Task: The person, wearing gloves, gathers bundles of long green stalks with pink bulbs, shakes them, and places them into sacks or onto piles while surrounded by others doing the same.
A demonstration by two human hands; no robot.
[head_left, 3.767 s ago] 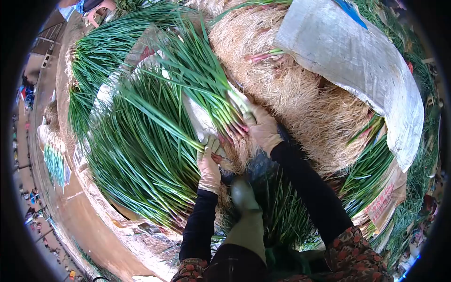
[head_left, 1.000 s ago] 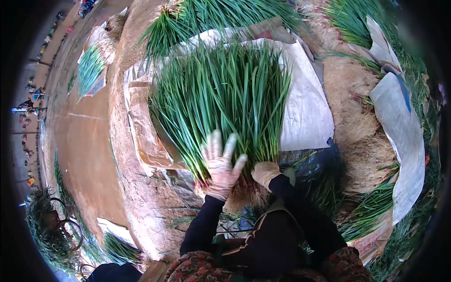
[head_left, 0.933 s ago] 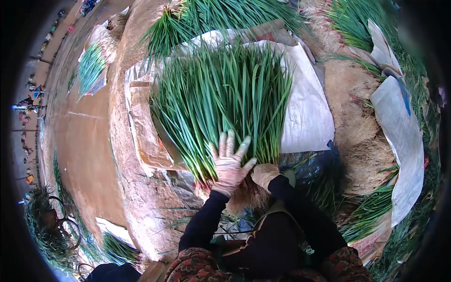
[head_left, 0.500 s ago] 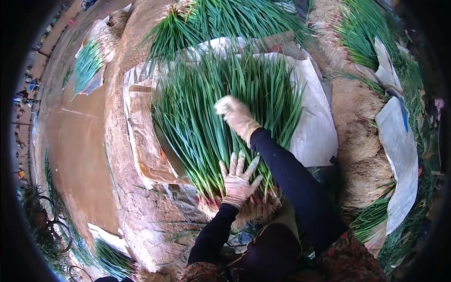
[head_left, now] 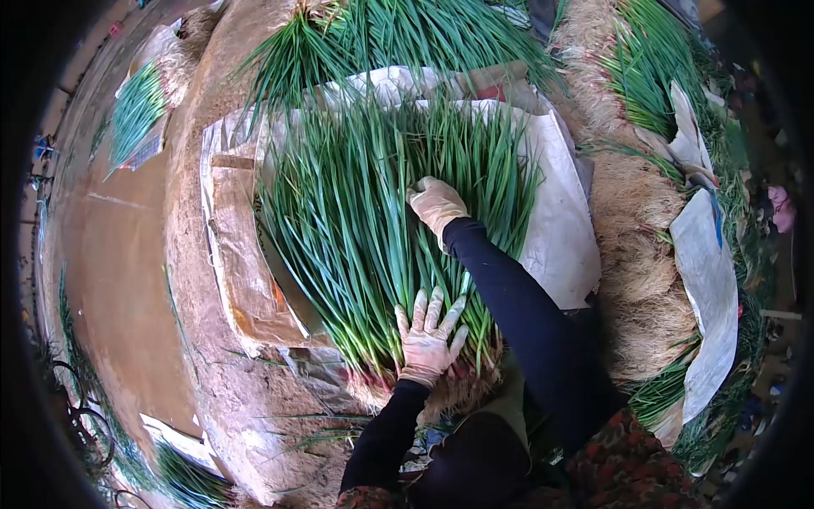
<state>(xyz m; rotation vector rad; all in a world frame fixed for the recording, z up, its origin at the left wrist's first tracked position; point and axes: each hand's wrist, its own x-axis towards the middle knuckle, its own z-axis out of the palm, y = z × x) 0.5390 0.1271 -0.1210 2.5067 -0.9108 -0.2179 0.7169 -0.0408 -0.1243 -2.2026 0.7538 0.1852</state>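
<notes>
A wide bunch of green onions (head_left: 339, 212) lies fanned out on white and brown sacking (head_left: 560, 220), roots toward me and leaves pointing away. My left hand (head_left: 429, 338), in a pale stained glove, rests flat with spread fingers on the lower stems, just above the reddish bulbs and roots (head_left: 458, 394). My right hand (head_left: 437, 206), gloved too, is closed over the middle of the leaves, its fingers curled around some of them. How many leaves it grips cannot be made out.
More green onions (head_left: 424, 34) lie beyond the sacking. On the right are heaped roots (head_left: 640, 254), a grey-white sheet (head_left: 708, 297) and another onion pile (head_left: 657, 68). Brown ground (head_left: 119, 280) spreads at the left, with a small onion bundle (head_left: 140, 110) at upper left.
The stems held earlier now lie in the fanned bunch. My right hand has moved from the root end up onto the leaves and closed there. My left hand stays spread on the stems.
</notes>
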